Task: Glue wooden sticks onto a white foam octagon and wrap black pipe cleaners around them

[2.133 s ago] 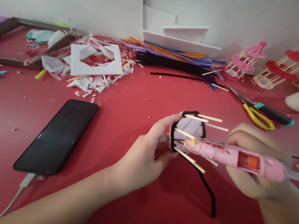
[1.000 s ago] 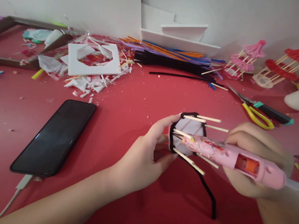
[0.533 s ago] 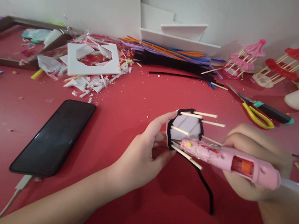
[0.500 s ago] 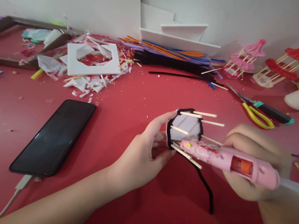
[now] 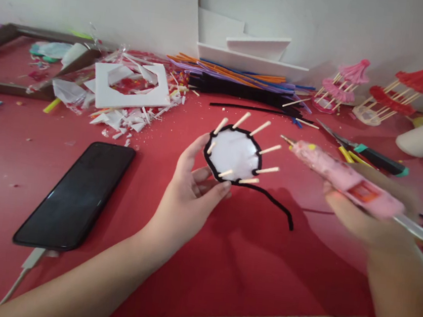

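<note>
My left hand (image 5: pixel 188 196) pinches a small white foam disc (image 5: pixel 233 153) by its lower left edge, above the red table. A black pipe cleaner (image 5: pixel 273 203) runs round the disc's rim and its loose end trails down to the right. Several wooden sticks stand out of the disc. My right hand (image 5: pixel 365 216) is wrapped round a pink glue gun (image 5: pixel 341 176), held to the right of the disc with its tip apart from it.
A black phone (image 5: pixel 75 194) lies at the left on its cable. White foam scraps (image 5: pixel 126 98) and a pile of coloured pipe cleaners (image 5: pixel 243 80) lie at the back. Scissors (image 5: pixel 365 153) and finished pink and red stick models (image 5: pixel 387 92) stand at the right.
My left hand has raised the disc and turned its face toward me. My right hand has drawn the glue gun away to the right, off the disc.
</note>
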A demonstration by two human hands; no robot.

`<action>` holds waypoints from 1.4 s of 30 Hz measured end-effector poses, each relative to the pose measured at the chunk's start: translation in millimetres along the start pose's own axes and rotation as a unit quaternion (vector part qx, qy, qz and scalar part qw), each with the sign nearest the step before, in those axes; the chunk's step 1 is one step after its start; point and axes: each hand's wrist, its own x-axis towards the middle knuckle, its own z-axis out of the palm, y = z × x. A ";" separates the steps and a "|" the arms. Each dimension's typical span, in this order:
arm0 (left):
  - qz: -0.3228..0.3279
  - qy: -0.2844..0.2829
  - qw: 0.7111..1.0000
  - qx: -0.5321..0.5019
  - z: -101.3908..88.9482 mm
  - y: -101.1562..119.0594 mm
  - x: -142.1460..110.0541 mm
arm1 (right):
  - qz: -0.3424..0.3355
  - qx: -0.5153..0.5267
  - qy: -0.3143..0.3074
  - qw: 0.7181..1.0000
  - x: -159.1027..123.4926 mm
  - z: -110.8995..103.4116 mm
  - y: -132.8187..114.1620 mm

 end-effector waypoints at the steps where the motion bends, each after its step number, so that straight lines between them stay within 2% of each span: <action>1: -0.011 0.013 1.000 -0.025 -0.2 0.7 1.1 | 0.022 -0.017 -0.002 1.000 2.3 0.4 4.9; 3: -0.040 0.033 0.996 -0.069 0.1 1.7 2.7 | 0.048 -0.087 -0.068 0.993 6.4 1.2 16.8; 4: -0.054 0.040 0.994 -0.086 0.5 2.1 3.0 | 0.037 -0.120 -0.101 0.987 7.3 1.9 23.9; 6: -0.074 0.044 0.991 -0.106 1.3 2.9 3.1 | 0.003 -0.173 -0.110 0.979 6.1 3.6 38.4; 9: -0.081 0.044 0.989 -0.114 2.2 3.0 2.5 | -0.017 -0.198 -0.113 0.974 1.8 4.5 49.6; 11: -0.075 0.041 0.991 -0.107 2.0 2.0 2.3 | -0.010 -0.200 -0.094 0.975 2.5 2.7 41.9; 13: -0.067 0.038 0.993 -0.085 1.6 0.0 2.3 | 0.030 -0.169 -0.047 0.984 7.1 0.4 21.3; 15: -0.061 0.040 0.996 -0.051 1.3 -1.8 2.2 | 0.053 -0.085 0.025 0.995 12.7 0.7 -6.4; 16: -0.060 0.042 0.997 -0.033 1.3 -2.3 2.0 | 0.039 -0.018 0.042 0.998 14.7 2.5 -20.4; 17: -0.058 0.043 0.997 -0.017 1.5 -2.6 1.8 | 0.025 0.037 0.024 0.999 15.9 5.3 -33.0; 18: -0.055 0.042 0.998 -0.004 1.7 -2.5 1.4 | 0.002 0.048 -0.010 0.999 16.1 8.9 -43.5; 21: -0.039 0.030 0.999 0.021 1.9 -1.9 0.7 | -0.056 0.009 -0.044 0.997 12.6 20.6 -60.0; 25: -0.022 0.027 0.999 0.027 0.6 -2.6 1.3 | -0.072 0.002 -0.075 0.995 8.7 25.4 -60.2; 30: -0.031 0.026 0.998 0.040 -1.6 -4.8 1.6 | -0.104 -0.032 -0.076 0.991 20.2 13.1 -63.4; 34: -0.019 -0.018 0.997 0.068 -3.2 -5.3 0.6 | -0.165 -0.061 -0.132 0.976 36.7 -2.5 -67.4; 37: -0.011 -0.065 0.995 0.078 -3.0 -5.2 0.0 | -0.184 -0.074 -0.192 0.961 51.6 -11.9 -67.2; 42: -0.003 -0.155 0.987 0.044 -2.6 -7.5 -0.4 | -0.231 -0.110 -0.259 0.932 76.1 -9.7 -63.4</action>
